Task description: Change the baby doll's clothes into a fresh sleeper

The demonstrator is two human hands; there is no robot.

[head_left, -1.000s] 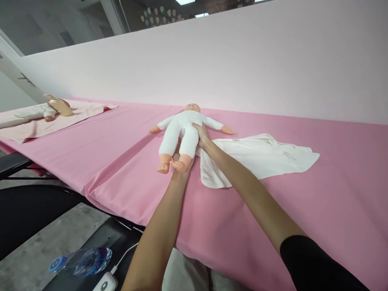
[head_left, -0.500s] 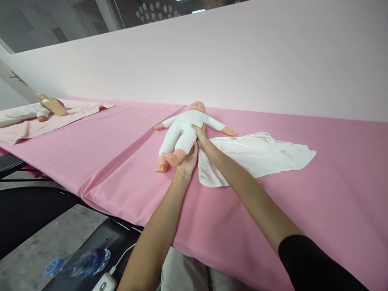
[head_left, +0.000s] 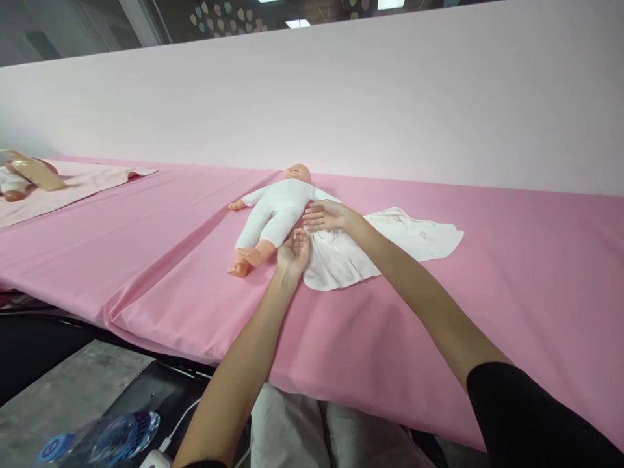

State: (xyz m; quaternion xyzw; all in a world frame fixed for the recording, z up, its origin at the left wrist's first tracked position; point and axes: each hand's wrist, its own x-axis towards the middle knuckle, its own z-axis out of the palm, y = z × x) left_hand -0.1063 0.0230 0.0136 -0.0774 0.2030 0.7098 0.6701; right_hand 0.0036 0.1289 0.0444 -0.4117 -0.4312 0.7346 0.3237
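Observation:
A baby doll [head_left: 280, 205] with a white cloth body lies on its back on the pink table cover [head_left: 185, 260], its bare feet pointing towards me. My left hand [head_left: 295, 252] rests palm up beside the doll's leg, fingers loosely curled and apart, with nothing visible in it. Just above it, my right hand [head_left: 324, 214] is stretched out flat at the doll's side, its fingers extended and holding nothing. Under and right of my right hand spreads a white baby garment [head_left: 409, 234], its near part creased. The right forearm covers some of the garment and the doll's far hand.
At the far left, a pump bottle [head_left: 39, 174] lies by another doll on a pale pink cloth [head_left: 97, 182]. A white wall [head_left: 312, 97] stands behind the table. Below the front edge, a water bottle [head_left: 107, 437] and a white cable [head_left: 182, 419] lie on a black chair seat.
My right hand has let go of the doll's side and opened flat over the garment, whose near part is now creased. The left hand has slid out from under the leg. The view shifted.

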